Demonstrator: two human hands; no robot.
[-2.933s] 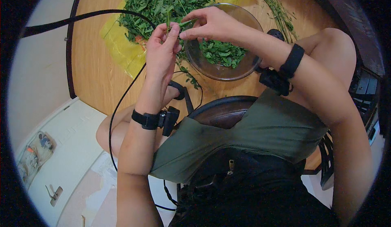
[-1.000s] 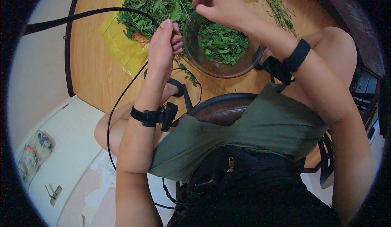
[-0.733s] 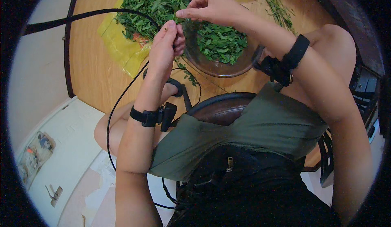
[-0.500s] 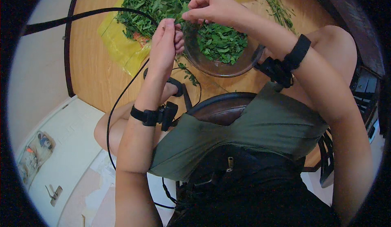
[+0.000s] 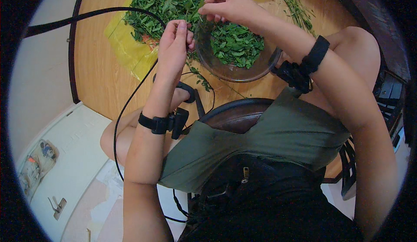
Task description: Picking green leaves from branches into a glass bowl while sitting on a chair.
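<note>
My left hand is closed in a pinch on a thin leafy stem, thumb upward, at the left rim of the bowl. Above that bowl's far left edge, my right hand pinches at a green leaf beside its fingertips. The brown see-through bowl holds a heap of loose green leaves. A leafy sprig trails below my left hand; whether it joins the held stem cannot be made out. Behind my hands lies a large pile of leafy greens.
A yellow plastic bag spreads under the pile on the wooden table. Bare stems lie at the far right. A black cable runs past my left arm. My legs are folded close to the bowl.
My right hand has shifted slightly right, and the gap between my hands has widened a little. My left hand has moved slightly left. The bowl and the pile stay put.
</note>
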